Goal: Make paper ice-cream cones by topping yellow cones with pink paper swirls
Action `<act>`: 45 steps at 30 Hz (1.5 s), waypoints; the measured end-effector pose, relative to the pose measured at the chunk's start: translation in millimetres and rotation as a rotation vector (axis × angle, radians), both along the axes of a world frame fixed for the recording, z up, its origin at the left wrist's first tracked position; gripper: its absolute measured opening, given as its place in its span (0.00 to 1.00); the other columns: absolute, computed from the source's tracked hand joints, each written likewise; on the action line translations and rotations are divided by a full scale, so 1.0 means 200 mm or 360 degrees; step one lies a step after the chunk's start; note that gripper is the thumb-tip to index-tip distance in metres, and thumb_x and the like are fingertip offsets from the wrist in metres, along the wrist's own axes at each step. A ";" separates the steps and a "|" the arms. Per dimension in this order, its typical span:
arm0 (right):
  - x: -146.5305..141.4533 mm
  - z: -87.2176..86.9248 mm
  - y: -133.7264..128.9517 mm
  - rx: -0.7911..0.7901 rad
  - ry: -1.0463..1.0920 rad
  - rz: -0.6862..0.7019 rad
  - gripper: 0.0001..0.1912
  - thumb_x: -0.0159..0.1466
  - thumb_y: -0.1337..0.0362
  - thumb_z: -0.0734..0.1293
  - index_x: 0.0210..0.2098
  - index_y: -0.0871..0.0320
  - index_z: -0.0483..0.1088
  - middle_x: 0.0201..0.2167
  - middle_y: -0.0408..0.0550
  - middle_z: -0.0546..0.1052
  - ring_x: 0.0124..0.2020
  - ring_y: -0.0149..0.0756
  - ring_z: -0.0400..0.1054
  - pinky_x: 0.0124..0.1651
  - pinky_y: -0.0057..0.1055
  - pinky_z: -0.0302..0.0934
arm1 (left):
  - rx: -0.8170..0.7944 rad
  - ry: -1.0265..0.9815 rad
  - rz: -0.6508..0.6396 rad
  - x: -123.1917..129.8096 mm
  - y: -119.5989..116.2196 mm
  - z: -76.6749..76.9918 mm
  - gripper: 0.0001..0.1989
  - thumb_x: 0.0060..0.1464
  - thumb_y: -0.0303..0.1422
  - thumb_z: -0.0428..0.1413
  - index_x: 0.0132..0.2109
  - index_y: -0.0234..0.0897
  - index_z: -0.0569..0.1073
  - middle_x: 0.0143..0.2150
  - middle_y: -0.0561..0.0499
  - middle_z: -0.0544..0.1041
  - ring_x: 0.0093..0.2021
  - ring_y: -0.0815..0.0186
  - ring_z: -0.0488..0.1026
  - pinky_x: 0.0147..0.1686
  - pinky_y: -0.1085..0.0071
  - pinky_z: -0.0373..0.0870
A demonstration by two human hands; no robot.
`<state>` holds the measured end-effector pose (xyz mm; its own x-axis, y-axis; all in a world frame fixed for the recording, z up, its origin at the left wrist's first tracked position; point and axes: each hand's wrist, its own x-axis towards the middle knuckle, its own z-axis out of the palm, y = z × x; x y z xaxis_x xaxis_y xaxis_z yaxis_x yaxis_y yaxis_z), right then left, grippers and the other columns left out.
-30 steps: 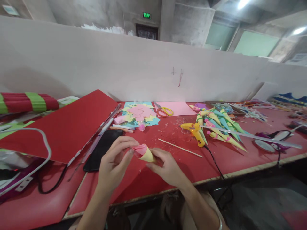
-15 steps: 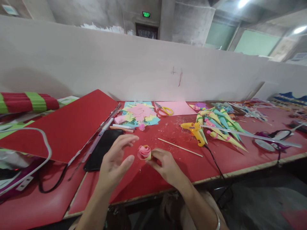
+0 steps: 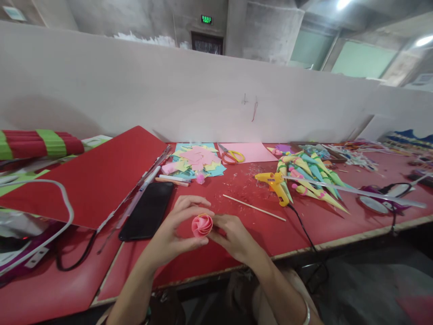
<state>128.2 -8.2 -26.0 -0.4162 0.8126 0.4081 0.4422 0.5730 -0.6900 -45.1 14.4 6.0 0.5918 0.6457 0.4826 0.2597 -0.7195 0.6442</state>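
Note:
Between my hands is a pink rolled paper piece (image 3: 202, 225), its spiral end facing the camera. My right hand (image 3: 234, 235) grips it from the right with thumb and fingers. My left hand (image 3: 176, 230) curves around its left side, fingers above and thumb below, with a gap between them; whether its fingertips touch the paper is unclear. A thin wooden stick (image 3: 253, 207) lies on the red table (image 3: 237, 194) to the right. Beyond the hands sits a small pink pompom (image 3: 200, 178).
A yellow glue gun (image 3: 276, 187) and colourful paper cones (image 3: 311, 174) lie to the right. Scissors (image 3: 231, 155) and paper scraps (image 3: 198, 158) are at the back. On the left are a black phone (image 3: 147, 211), pens (image 3: 173, 180) and a red board (image 3: 101, 176).
My left hand has moved right and down, from beside the paper piece to around it. The piece has tilted, with its spiral end turned more towards the camera.

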 end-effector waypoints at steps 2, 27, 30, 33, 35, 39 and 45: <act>0.00 -0.01 0.00 0.0028 -0.0040 -0.0013 0.07 0.62 0.64 0.61 0.35 0.59 0.70 0.33 0.49 0.76 0.34 0.34 0.69 0.37 0.26 0.58 | 0.0020 -0.0003 -0.0001 0.00 0.00 0.00 0.12 0.48 0.36 0.58 0.42 0.45 0.71 0.46 0.49 0.66 0.48 0.61 0.63 0.48 0.64 0.62; -0.03 -0.06 0.00 0.0060 0.0042 -0.0073 0.12 0.59 0.74 0.60 0.40 0.59 0.69 0.41 0.52 0.74 0.41 0.36 0.68 0.43 0.30 0.61 | 0.0024 -0.0053 -0.0033 0.13 -0.06 0.03 0.07 0.46 0.31 0.59 0.35 0.39 0.71 0.41 0.47 0.71 0.41 0.64 0.69 0.40 0.69 0.67; -0.04 -0.07 -0.01 0.0059 0.0096 -0.0041 0.13 0.58 0.75 0.58 0.38 0.59 0.69 0.36 0.49 0.75 0.36 0.35 0.69 0.37 0.28 0.62 | 0.0011 -0.0141 -0.0086 0.14 -0.06 0.03 0.06 0.45 0.30 0.59 0.32 0.38 0.69 0.37 0.48 0.72 0.38 0.64 0.69 0.38 0.69 0.67; -0.05 -0.08 -0.02 0.0042 0.0136 -0.0045 0.12 0.57 0.74 0.57 0.37 0.58 0.69 0.34 0.47 0.74 0.32 0.33 0.68 0.32 0.25 0.61 | 0.0023 -0.0202 -0.0122 0.15 -0.06 0.03 0.07 0.45 0.28 0.58 0.26 0.37 0.66 0.31 0.50 0.73 0.36 0.65 0.69 0.39 0.67 0.66; -0.06 -0.08 -0.02 0.0062 0.0139 -0.0051 0.11 0.57 0.74 0.57 0.34 0.58 0.68 0.33 0.47 0.74 0.31 0.33 0.68 0.32 0.25 0.61 | 0.0021 -0.0227 -0.0136 0.15 -0.06 0.03 0.07 0.44 0.27 0.58 0.27 0.37 0.66 0.29 0.50 0.73 0.34 0.65 0.69 0.38 0.67 0.66; -0.06 -0.08 -0.02 0.0006 0.0111 -0.0092 0.11 0.54 0.75 0.57 0.29 0.59 0.68 0.28 0.46 0.73 0.29 0.33 0.67 0.29 0.25 0.60 | -0.0017 -0.0225 -0.0158 0.15 -0.06 0.03 0.05 0.45 0.28 0.58 0.28 0.38 0.67 0.28 0.50 0.73 0.33 0.65 0.70 0.37 0.66 0.67; -0.08 -0.07 -0.03 -0.0136 0.0292 -0.0038 0.08 0.52 0.73 0.57 0.26 0.58 0.66 0.25 0.45 0.73 0.28 0.33 0.67 0.27 0.24 0.60 | -0.0090 -0.0202 -0.0156 0.15 -0.07 0.02 0.05 0.47 0.29 0.56 0.26 0.37 0.67 0.27 0.49 0.74 0.31 0.65 0.69 0.34 0.68 0.66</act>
<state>112.6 -14.0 -40.3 -0.3214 0.8563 0.4043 0.3175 0.4996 -0.8059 -15.5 1.1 10.5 0.5898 0.6162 0.5219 0.1040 -0.6989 0.7076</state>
